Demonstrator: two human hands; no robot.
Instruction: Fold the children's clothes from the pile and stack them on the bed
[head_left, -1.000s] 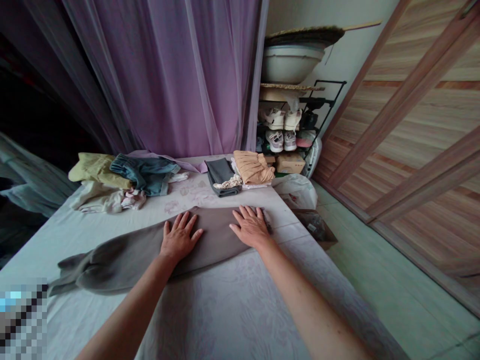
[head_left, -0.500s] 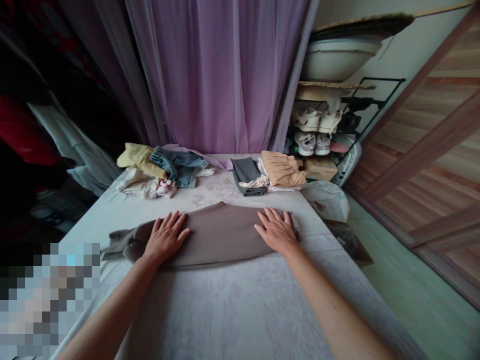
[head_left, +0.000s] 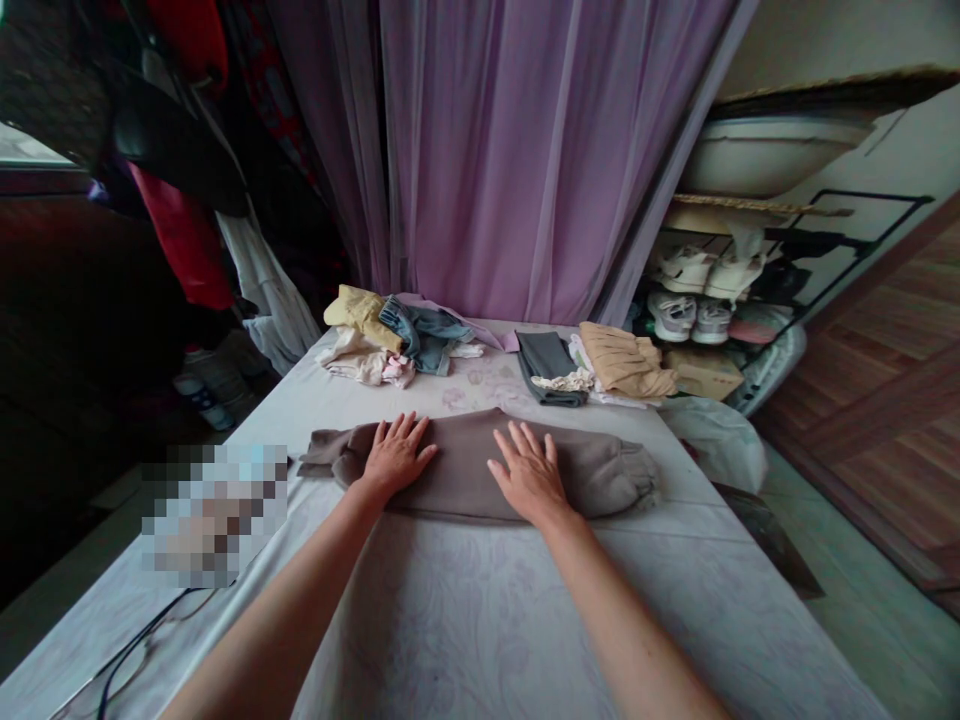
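A pale flowered sheet (head_left: pixel 465 620) spreads beneath both forearms. The left hand (head_left: pixel 397 458) and right hand (head_left: pixel 531 475) lie flat, fingers spread, on a brown garment (head_left: pixel 465 460) stretched sideways under them. Beyond the left hand sits a heap of rumpled clothes (head_left: pixel 427 338); beyond the right, grey cloth (head_left: pixel 547 358) and peach cloth (head_left: pixel 626 362). Farther ahead hangs a purple curtain (head_left: pixel 517 150).

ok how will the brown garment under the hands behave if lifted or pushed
The brown garment would probably droop, given its soft folds at the left end. Lying flat, it seems likelier to bunch up than roll.
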